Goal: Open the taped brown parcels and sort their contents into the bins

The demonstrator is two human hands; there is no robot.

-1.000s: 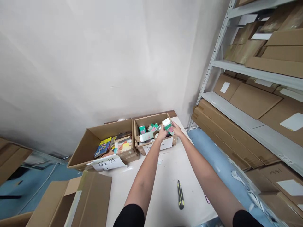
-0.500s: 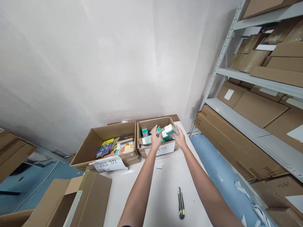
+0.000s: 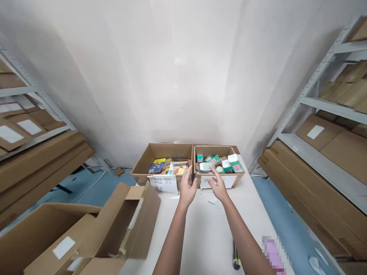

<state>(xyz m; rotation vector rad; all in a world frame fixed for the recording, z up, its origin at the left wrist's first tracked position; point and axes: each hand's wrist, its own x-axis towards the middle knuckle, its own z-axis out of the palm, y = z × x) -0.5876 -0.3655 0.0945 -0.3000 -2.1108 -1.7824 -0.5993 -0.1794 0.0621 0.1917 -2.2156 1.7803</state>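
In the head view, the left hand (image 3: 187, 192) is hovering before the gap between two cartons, its fingers raised and its thumb standing apart, with nothing showing in its grasp. The right hand (image 3: 218, 188) is reaching toward the right carton (image 3: 213, 150), fingers spread and likewise holding nothing visible; whether its fingertips are touching anything, I cannot tell. Small green-and-white boxes (image 3: 226, 164) are lying jumbled inside that carton — some are rising above its rim at the right corner. A white sign (image 3: 231, 181) is covering part of its front. The left carton (image 3: 143, 162) is standing just beside it, holding a yellow-and-blue package (image 3: 156, 166) among other items. Both are resting on a white table (image 3: 200, 229), where a box cutter (image 3: 236, 259) is lying beside the right forearm — partly hidden by it.
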